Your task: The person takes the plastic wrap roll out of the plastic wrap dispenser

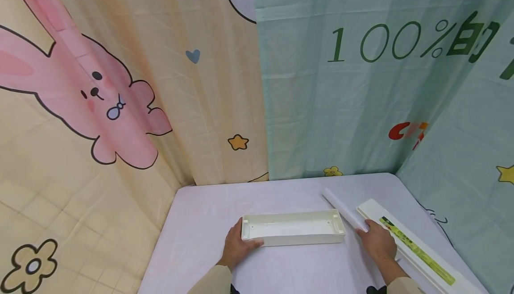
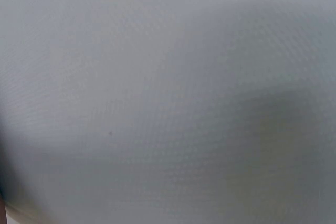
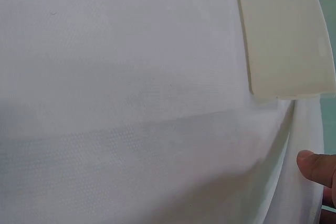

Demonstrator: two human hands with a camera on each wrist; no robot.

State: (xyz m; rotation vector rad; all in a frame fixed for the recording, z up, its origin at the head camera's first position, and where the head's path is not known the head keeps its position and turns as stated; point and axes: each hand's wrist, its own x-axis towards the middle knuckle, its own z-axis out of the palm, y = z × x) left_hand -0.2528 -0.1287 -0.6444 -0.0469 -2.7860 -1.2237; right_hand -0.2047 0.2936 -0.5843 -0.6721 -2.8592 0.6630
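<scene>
In the head view a long white plastic box [image 1: 297, 241] lies with its open side up, its inside bare. My left hand [image 1: 236, 246] grips the box's left end, thumb along the near wall and fingers round the far side. A pale, glossy roll like cling film [image 1: 344, 209] slants past the box's right end. My right hand [image 1: 378, 241] holds the near end of this roll; its thumb [image 3: 317, 167] lies against the roll in the right wrist view. Beside that hand stretches a long white lid-like piece [image 1: 417, 240] with a yellow-green label. The left wrist view shows mainly blurred white cloth.
A white cloth covers the table [image 1: 209, 213]. Patterned curtains hang behind and at both sides: a cream one [image 1: 217, 97] with a pink rabbit and a green one [image 1: 305, 106] with lettering. The labelled piece runs toward the table's right front edge.
</scene>
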